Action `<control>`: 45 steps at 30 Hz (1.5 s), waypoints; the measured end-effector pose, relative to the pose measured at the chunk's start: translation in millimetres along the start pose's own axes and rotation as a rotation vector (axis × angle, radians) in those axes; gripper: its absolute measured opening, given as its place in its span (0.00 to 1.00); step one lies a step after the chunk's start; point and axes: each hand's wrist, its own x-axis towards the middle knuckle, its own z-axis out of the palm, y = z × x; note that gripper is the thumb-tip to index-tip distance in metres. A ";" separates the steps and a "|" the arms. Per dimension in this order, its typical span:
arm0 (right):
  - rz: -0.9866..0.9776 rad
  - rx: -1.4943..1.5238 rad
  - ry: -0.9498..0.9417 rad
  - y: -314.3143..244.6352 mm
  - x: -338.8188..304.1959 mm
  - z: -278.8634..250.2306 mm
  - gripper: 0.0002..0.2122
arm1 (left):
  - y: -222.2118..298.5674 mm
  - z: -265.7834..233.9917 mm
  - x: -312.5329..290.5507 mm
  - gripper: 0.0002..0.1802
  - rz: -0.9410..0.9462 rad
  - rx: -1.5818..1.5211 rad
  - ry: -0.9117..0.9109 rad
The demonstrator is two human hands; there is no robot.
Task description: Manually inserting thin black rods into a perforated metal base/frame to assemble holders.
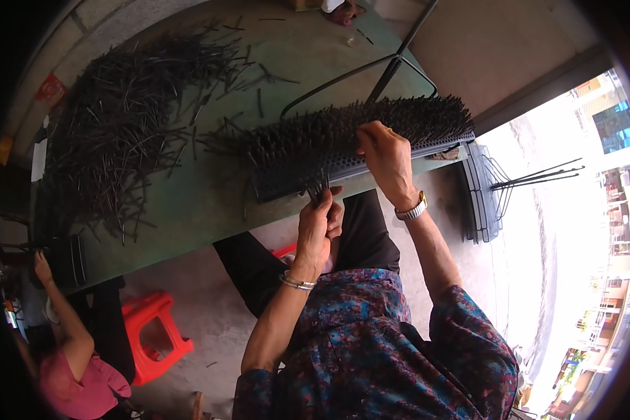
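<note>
A long black perforated tray (350, 168) lies along the table's near edge, its holes filled with upright thin black sticks (413, 115). Just in front of its near side, my left hand (319, 222) grips a small bundle of thin black sticks (318, 187), pointing up from the fist. My right hand (386, 155) is over the tray's near edge, right of the middle, fingers pinched together at the standing sticks. Whatever lies between those fingertips is hidden. A bare strip of holes shows along the tray's near side.
Loose black sticks (119, 119) form a big heap on the green table (182, 210). A bent metal rod frame (388, 77) stands behind the tray. Curved dark panels (479, 196) with rods are at right. A person in pink (84, 378) works at lower left by a red stool (154, 339).
</note>
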 end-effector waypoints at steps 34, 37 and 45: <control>0.356 0.541 -0.654 -8.5 -31.3 -21.3 0.08 | -6.4 11.9 -10.5 0.15 0.118 0.128 0.030; 0.333 0.528 -0.578 -5.9 -33.1 -27.1 0.08 | -0.5 13.1 -9.1 0.18 0.088 0.148 0.079; 0.079 0.112 0.144 -14.7 -32.6 -22.8 0.04 | 0.5 -0.3 0.3 0.21 0.016 0.141 0.043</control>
